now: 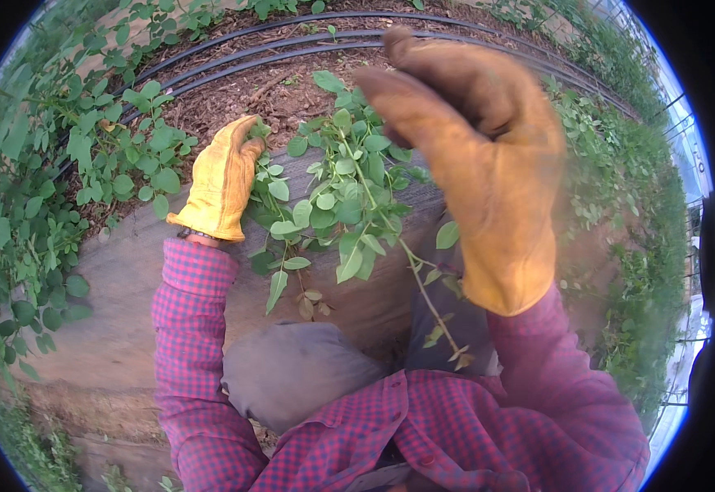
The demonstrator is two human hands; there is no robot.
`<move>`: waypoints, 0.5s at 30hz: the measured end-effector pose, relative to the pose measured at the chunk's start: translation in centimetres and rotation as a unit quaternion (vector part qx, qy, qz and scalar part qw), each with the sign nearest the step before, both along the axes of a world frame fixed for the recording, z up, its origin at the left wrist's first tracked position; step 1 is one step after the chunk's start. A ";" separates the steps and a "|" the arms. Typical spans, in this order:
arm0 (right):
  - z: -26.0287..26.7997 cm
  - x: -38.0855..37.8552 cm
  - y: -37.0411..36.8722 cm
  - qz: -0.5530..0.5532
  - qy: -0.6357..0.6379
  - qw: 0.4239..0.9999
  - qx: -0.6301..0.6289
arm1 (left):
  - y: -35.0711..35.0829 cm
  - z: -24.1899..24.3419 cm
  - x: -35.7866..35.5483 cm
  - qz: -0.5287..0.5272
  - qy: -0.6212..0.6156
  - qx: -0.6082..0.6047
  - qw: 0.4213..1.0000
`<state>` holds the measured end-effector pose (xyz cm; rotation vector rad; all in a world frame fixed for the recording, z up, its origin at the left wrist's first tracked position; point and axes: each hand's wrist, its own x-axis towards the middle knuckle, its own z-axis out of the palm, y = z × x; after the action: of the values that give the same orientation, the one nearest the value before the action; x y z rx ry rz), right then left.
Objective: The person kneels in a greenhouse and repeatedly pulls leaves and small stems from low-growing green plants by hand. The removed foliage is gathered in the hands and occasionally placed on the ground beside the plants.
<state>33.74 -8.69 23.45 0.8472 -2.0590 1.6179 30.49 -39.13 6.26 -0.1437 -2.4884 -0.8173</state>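
My left hand (221, 178), in a yellow leather work glove, pinches a leafy green stem (263, 178) between thumb and fingers. Leaves hang down beside the glove. To its right a long leafy cane (366, 184), which looks like a rose shoot, slants towards my lap, its thin bare end (434, 307) over my trouser leg. My right hand (486, 160), in a matching glove with dark, stained fingertips, is raised close to the camera and blurred. Its fingers are curled, with a gap to the thumb, and nothing shows between them. Part of the foliage is hidden behind it.
Several black irrigation tubes (283, 44) run across the mulch bed (259, 92) ahead. Dense leafy bushes (31, 184) stand at the left, with more plants (628, 166) at the right. Ground-cover fabric (129, 295) lies around my knee (302, 369). Plastic sheeting (692, 160) borders the far right.
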 end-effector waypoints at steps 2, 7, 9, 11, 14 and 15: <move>0.4 -2.1 2.5 -0.137 0.067 0.977 0.149 | 0.3 0.0 0.1 0.012 -0.014 0.014 1.000; -4.9 -6.6 7.3 -0.217 -0.085 0.876 0.423 | 0.8 -0.2 0.1 0.030 0.005 0.009 0.999; -7.1 -7.4 8.7 -0.212 -0.220 0.854 0.422 | 0.8 -0.3 0.2 0.035 0.014 -0.004 0.999; -8.8 -8.2 9.0 -0.204 -0.141 0.885 0.394 | 0.9 -0.2 0.4 0.034 0.015 0.009 0.999; -8.4 -9.8 9.0 -0.211 -0.323 0.882 0.271 | 1.1 0.2 0.6 0.019 0.015 0.056 0.998; -7.8 -10.5 9.0 -0.182 -0.386 0.863 0.270 | 1.2 0.4 0.8 0.021 0.015 0.063 0.998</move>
<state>23.22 0.27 15.66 -0.1431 -3.0702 1.2750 31.24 -37.92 6.67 -0.0577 -2.3960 -0.9452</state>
